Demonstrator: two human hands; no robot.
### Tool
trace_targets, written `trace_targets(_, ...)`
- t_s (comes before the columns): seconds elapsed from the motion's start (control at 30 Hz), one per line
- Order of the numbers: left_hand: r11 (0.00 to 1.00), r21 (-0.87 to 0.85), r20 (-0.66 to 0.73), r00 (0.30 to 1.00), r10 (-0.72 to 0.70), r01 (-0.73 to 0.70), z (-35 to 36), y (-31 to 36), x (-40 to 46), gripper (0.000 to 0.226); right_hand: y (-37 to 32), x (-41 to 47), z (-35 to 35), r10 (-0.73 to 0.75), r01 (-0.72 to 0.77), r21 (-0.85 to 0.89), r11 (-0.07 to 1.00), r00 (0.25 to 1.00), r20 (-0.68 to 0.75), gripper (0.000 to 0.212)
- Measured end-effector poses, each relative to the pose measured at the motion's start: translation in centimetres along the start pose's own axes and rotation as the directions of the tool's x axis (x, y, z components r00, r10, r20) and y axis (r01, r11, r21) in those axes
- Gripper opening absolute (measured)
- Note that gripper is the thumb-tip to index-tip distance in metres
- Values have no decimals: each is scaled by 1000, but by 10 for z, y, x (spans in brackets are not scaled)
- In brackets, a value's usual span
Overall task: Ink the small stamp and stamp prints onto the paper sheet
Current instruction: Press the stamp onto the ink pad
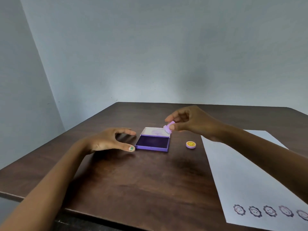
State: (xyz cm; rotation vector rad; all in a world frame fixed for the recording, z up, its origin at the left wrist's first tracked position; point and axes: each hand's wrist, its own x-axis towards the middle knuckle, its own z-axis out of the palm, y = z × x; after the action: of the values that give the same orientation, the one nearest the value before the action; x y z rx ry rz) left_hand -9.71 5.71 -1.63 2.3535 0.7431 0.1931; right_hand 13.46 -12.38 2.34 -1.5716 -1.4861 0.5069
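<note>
A purple ink pad [152, 142] lies open mid-table, its pale lid raised at the back. My right hand [186, 120] pinches a small lilac stamp [168, 127], tilted, just above the pad's back right corner and not touching the ink. My left hand [110, 140] hovers open just left of the pad, thumb tip near its front left corner. A white paper sheet [246, 177] lies to the right, with a row of several flower-face prints [270, 210] along its near edge.
A round lilac cap with a yellow smiley face [191, 144] sits on the dark wooden table [133, 180] between the pad and the sheet. Grey walls stand behind the table's far edge. My right forearm crosses above the sheet.
</note>
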Motion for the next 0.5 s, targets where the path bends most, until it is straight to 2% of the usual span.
trace_targets(0.13,999,-8,-42,998,47,-48,6,1,3,64,-25,19,31,-90,117,-239,964,988,122,19)
trace_targets(0.27,997,0,-86,994,71,-71,10,4,6,57,-34,35,57,-104,196,-462,865,971,216,21)
trace_targets(0.5,998,6,-100,993,60,-60,11,4,8,56,-33,50,73,-75,222,-561,798,959,273,24)
